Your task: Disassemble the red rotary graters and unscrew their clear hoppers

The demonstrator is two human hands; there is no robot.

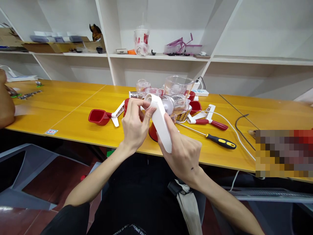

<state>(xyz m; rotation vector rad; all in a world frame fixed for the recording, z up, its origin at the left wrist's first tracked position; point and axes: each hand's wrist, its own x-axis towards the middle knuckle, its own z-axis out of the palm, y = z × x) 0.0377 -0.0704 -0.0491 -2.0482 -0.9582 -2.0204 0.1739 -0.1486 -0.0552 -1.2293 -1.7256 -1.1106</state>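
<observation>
My right hand (182,153) grips a white crank handle (160,122) that slants up to the left over the table's front edge. My left hand (134,122) is closed around the handle's rounded top end, where it meets a red-and-clear rotary grater body (174,104). A red base part (153,132) shows just below the handle, between my hands. Both hands hold the assembly above the yellow table (80,117).
Red scoop with white handle (99,117) lies left of my hands. A black-and-yellow screwdriver (220,141), red-handled parts (207,121), clear cups (177,85) and white cable (234,130) lie right and behind. Another person's arm (6,104) rests at far left. Shelves (156,57) stand behind.
</observation>
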